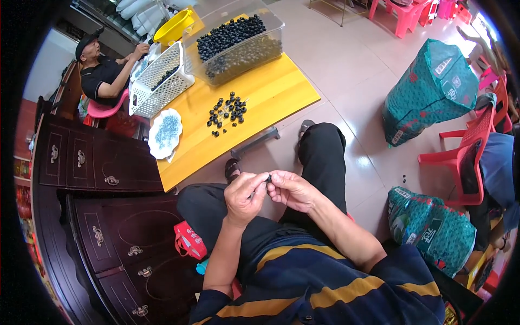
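Note:
Over my lap, my left hand [242,197] and my right hand [292,192] meet fingertip to fingertip. A small round black piece [269,178] is pinched between them, partly hidden by the fingers. Beyond my knees, a loose group of similar black pieces [233,108] lies on the yellow table [276,95], with a few clear bits among them. To its left, a white scalloped plate [178,132] holds many tiny pale blue pieces [166,130].
A clear bin [281,33] heaped with black pieces, a white perforated basket [142,105] and a yellow basin [172,30] stand at the back. A co-worker [103,73] sits far left. Dark drawers [103,238] flank my left; teal bags [414,97] and red chairs [460,157], my right.

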`<state>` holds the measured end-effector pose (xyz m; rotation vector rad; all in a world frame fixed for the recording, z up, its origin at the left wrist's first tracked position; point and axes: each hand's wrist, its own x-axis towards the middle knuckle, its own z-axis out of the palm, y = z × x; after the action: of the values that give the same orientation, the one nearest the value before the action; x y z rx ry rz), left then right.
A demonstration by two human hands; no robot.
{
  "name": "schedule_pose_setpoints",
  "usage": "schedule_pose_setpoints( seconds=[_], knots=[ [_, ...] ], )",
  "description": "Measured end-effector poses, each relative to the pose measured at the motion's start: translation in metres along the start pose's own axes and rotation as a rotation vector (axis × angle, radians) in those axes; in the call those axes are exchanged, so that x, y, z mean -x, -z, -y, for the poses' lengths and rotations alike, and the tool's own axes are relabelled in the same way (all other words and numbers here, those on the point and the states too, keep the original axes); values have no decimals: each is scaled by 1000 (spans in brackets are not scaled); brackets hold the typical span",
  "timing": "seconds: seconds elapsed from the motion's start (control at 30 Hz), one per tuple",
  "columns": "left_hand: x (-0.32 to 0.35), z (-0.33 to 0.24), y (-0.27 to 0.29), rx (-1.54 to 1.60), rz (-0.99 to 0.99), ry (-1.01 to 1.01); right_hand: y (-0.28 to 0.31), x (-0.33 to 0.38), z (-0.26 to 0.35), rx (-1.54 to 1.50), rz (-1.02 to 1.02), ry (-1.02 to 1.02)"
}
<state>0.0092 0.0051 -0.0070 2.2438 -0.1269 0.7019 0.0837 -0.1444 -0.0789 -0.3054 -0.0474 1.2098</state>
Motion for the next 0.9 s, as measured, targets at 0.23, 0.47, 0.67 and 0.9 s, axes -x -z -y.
schedule_pose_setpoints(
  seconds=[0.23, 0.47, 0.67, 0.9],
  knots=[
    [2, 7, 10, 218, 124, 158, -2, 2, 6, 134, -44, 18],
    [-5, 4, 32, 497, 394, 461, -6, 4, 17, 458, -13, 23],
    [0, 4, 30, 504, 382, 463, -8, 6, 15, 453, -30, 0],
    [3, 9, 33, 626, 431, 533, -8, 6, 12, 463, 3, -21]
  ],
)
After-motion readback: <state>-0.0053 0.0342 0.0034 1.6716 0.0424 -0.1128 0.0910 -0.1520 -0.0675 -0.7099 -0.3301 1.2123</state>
